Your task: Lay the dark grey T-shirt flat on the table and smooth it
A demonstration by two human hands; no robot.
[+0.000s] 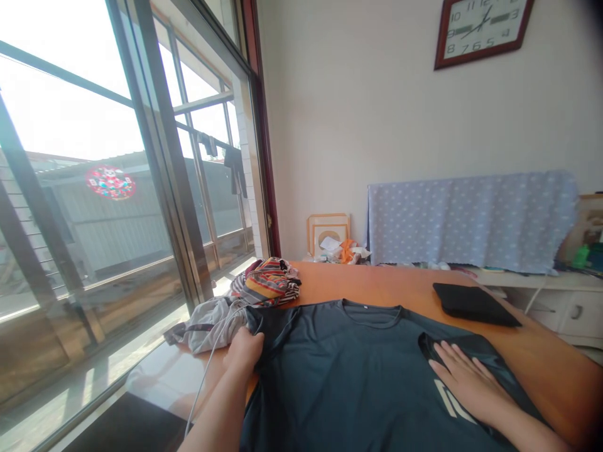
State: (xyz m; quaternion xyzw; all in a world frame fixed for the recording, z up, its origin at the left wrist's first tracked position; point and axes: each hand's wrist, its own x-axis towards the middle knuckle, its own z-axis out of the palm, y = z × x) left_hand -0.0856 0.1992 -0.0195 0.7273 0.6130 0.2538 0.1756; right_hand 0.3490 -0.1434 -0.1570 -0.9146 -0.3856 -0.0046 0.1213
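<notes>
A dark blue-green T-shirt lies spread on the table, its round neckline toward the far side. My left hand is closed on the sleeve at the left, fingers wrapped over the fabric. On the opposite side, the sleeve is folded inward, with its opening facing the shirt's middle. My right hand rests flat on that folded sleeve, fingers stretched out. Pale stripes show on the fabric below this hand. The T-shirt's lower part runs out of view at the bottom.
Beside my left hand lie grey clothing and a striped multicoloured garment, with a thin white cable alongside. A folded black cloth lies on the orange-brown table. Large windows line the left.
</notes>
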